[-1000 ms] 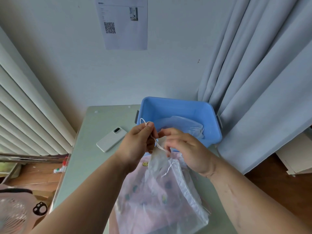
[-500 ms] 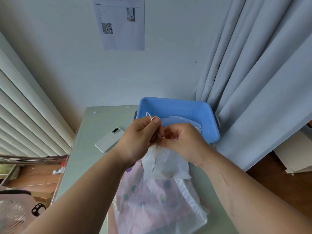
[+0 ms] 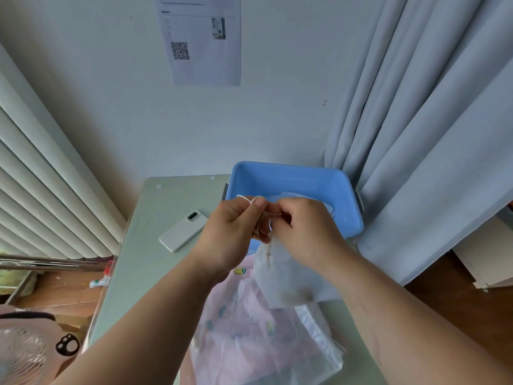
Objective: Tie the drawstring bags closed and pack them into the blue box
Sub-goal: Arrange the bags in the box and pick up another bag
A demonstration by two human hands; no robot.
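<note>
The left hand (image 3: 230,232) pinches the white drawstring (image 3: 246,198) between thumb and forefinger, and a small loop of it stands up above the knuckles. The right hand (image 3: 302,232) touches it, with the fingers curled around the gathered mouth of the white bag (image 3: 286,279). Whether it also pinches the other end of the cord I cannot tell, because the fingers hide it. The bag hangs down from both hands, above the table (image 3: 155,259).

Under the hanging bag, at the near edge of the table, lies a pile of other bags (image 3: 244,329), pink ones with small printed figures. The blue box (image 3: 291,179) stands at the far right corner, and a pale bag (image 3: 305,197) lies inside it. A phone (image 3: 183,232) lies near the left edge.

I judge that the step in hand is the tying of the knot on this bag. The next move calls for pulling the two cord ends apart while the mouth is kept gathered. After that, the bag must go over the near wall of the box, which is just behind the hands.
</note>
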